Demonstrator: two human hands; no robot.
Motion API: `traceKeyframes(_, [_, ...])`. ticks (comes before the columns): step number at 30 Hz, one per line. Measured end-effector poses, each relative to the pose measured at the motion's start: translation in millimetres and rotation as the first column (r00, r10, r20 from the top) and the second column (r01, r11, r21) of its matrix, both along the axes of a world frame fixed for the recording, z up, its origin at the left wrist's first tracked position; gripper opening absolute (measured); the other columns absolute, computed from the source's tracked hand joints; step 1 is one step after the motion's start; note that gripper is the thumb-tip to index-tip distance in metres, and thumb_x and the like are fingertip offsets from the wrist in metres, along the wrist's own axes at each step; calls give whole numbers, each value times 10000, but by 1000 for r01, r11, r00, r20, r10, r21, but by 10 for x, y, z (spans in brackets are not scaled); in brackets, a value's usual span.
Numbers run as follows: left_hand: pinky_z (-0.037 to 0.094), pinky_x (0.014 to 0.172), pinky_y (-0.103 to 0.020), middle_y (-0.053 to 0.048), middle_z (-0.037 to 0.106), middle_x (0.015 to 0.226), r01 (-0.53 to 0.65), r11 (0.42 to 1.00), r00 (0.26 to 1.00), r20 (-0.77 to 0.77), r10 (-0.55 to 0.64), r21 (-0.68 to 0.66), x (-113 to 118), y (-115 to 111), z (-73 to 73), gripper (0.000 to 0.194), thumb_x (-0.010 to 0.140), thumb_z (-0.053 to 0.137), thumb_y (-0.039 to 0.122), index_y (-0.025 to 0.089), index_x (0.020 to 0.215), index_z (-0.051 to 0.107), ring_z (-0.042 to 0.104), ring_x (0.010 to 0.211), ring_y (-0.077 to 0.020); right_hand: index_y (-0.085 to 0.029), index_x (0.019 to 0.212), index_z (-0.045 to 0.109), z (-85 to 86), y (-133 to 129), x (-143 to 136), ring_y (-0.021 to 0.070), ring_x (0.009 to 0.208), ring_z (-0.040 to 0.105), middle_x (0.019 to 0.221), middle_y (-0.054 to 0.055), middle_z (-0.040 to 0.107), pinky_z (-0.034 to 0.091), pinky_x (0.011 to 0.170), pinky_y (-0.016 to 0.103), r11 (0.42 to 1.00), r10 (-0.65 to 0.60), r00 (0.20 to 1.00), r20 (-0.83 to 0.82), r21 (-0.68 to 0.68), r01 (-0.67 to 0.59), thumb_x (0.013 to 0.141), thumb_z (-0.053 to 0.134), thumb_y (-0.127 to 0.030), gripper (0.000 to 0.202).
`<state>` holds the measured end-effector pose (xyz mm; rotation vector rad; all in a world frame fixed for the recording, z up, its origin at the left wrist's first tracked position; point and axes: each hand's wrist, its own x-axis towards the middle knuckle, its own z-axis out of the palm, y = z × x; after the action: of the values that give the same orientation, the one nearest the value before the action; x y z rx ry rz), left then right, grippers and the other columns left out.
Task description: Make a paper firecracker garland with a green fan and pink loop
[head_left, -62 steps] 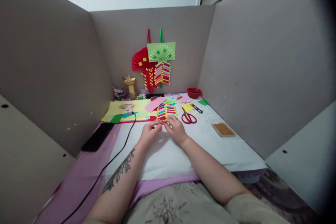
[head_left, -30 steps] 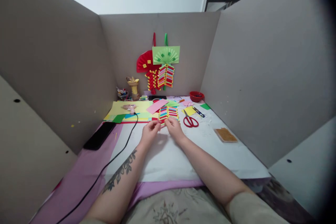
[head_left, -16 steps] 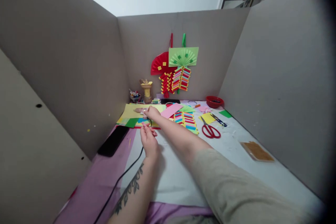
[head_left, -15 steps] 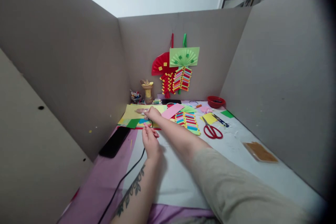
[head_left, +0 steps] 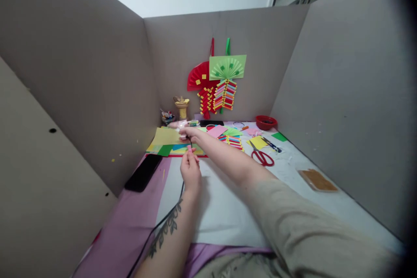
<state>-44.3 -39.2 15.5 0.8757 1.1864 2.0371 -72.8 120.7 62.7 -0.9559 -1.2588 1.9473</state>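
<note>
A pink glue gun (head_left: 178,124) in the right hand (head_left: 189,132), a small pink piece (head_left: 190,148) in the left hand (head_left: 190,172).
A flat black slab (head_left: 143,173) lies at the left, out of the way of both arms; a black cord (head_left: 146,239) runs from the near edge to the glue gun, slack enough, it seems, to let it move. The right hand grasps the gun at its handle, near the yellow paper (head_left: 165,135), its body pointing left, presumably keeping the tip away from the fingers. Nearer, the left hand pinches the pink piece, perhaps rolled paper, by its near end, leaving the far end free. Beyond the right forearm sits a panel of coloured rolls (head_left: 232,140), partly hidden. Farther right, red-handled scissors (head_left: 262,158) rest with handles turned near, probably for easy reach.
</note>
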Motion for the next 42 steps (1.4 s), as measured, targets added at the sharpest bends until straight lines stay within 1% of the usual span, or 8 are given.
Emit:
traceKeyframes(4, [321,508,-215,28,467,559,171,979,907,-371,-200,-111,122,29,-112,369,846,454,496,168,747,589,415,516,-99,-166,774,466,261,39,540,66,549,544,617,-32,542,516,562,169,996,-88,981,-174,16,92,724,541,-32,162])
traceKeyframes(6, [337,544,-232,8,522,577,209,954,796,-528,-294,-216,174,68,-194,363,839,460,472,173,679,589,462,569,-126,-163,751,468,426,8,895,63,522,523,578,-35,517,516,568,169,966,-250,862,-441,-55,252,742,490,-34,131])
traceKeyframes(9, [332,552,-252,-20,583,608,153,927,701,-624,-346,-342,186,141,-287,348,822,477,458,178,663,607,495,585,-152,-179,763,483,561,-209,1425,79,527,522,573,-33,512,529,587,212,936,-306,735,-605,-51,348,800,484,-134,58])
traceKeyframes(14, [318,536,-247,-13,559,575,-22,949,717,-666,-204,-315,95,215,-248,386,832,444,462,175,603,565,484,560,-143,-183,812,553,173,-936,1961,110,519,517,616,-3,556,495,525,248,986,-100,936,-336,93,139,724,638,-317,182])
traceKeyframes(17, [320,524,-238,8,522,529,-39,954,736,-654,-173,-296,64,222,-205,433,832,423,503,177,569,533,478,533,-129,-179,758,557,-202,-1239,2053,111,504,523,623,9,578,475,535,257,972,-17,987,-159,227,53,661,688,-395,271])
traceKeyframes(21, [331,533,-236,16,533,523,-9,952,725,-658,-204,-305,47,213,-210,430,820,443,526,181,583,541,497,538,-129,-159,708,580,-455,-1303,2108,103,512,530,656,26,608,429,500,227,949,-107,992,-69,290,122,628,706,-442,320])
traceKeyframes(33, [344,573,-253,-8,605,588,-93,962,609,-779,-149,-256,74,144,-175,370,857,424,482,195,716,610,539,579,-150,-180,771,650,-593,-1220,2231,77,440,416,531,-26,519,319,422,205,913,-222,964,147,377,152,663,691,-441,285])
traceKeyframes(42, [345,583,-251,-22,629,620,-132,963,550,-825,-127,-236,72,136,-197,341,870,424,452,201,748,619,557,596,-158,-191,772,649,-635,-1191,2242,65,413,366,501,-39,475,284,388,191,915,-190,965,181,388,108,674,694,-425,257])
